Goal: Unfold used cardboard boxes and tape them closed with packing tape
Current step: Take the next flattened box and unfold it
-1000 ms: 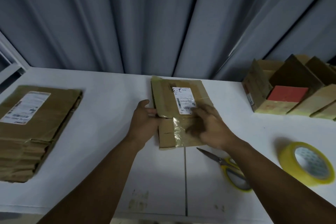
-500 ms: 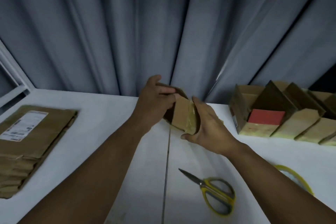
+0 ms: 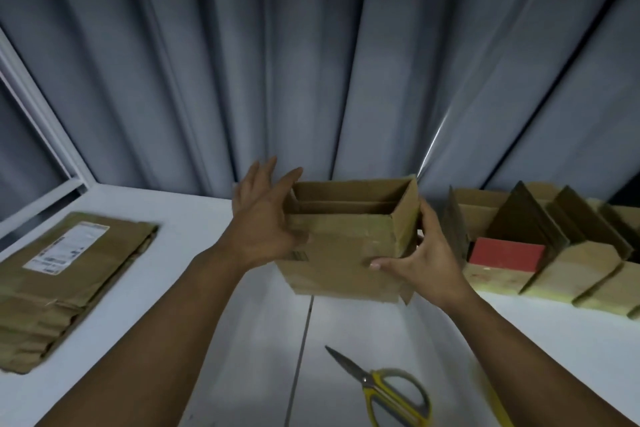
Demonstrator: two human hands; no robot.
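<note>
Cardboard box (image 3: 346, 253) between straight left fingers (image 3: 258, 175) and right fingers (image 3: 431, 222) clasped round its side

The right hand (image 3: 426, 253) has its fingers out of sight behind the cardboard box (image 3: 346, 253), on its right wall, and the left hand (image 3: 259, 222) covers part of a printed mark (image 3: 299, 256) on the front. Down low, the scissors (image 3: 384, 395) run their handles off the bottom edge, and a yellow smear (image 3: 497, 402) beside them is too blurred to name.
</note>
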